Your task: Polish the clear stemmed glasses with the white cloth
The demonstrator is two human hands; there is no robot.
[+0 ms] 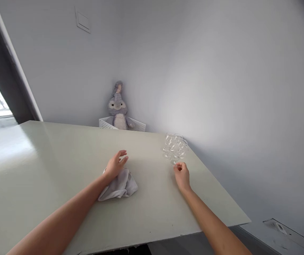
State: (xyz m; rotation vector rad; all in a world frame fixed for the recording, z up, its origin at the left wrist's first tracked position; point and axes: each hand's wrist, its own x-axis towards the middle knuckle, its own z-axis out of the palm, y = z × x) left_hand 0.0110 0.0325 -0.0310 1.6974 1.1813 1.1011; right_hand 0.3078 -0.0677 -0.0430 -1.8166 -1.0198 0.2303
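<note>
Stemmed glasses (pixel 177 143), grouped near the right-hand edge of the worktop (pixel 61 156), overlap one another so closely that an exact count cannot be given. Their stems are hard to make out against the pale surface. The foot of the nearest is partly covered by the fingers of the right hand (pixel 183 176). Part of the cloth (pixel 123 185) is hidden under the left hand (pixel 114 166) and its wrist. Both forearms are cut off at the bottom of the view, and the worktop runs out of it at left.

Glasses: clear, colourless, upright, with rounded bowls and flat round feet. Cloth: pale grey, crumpled and folded, lying left of the glasses and well apart from them.

Left hand: half open, fingers loosely bent, thumb apart, nothing between them; whether it presses on the cloth cannot be told. Right hand: fingers curled in towards the thumb at the nearest glass; whether they grip it cannot be determined.
</note>
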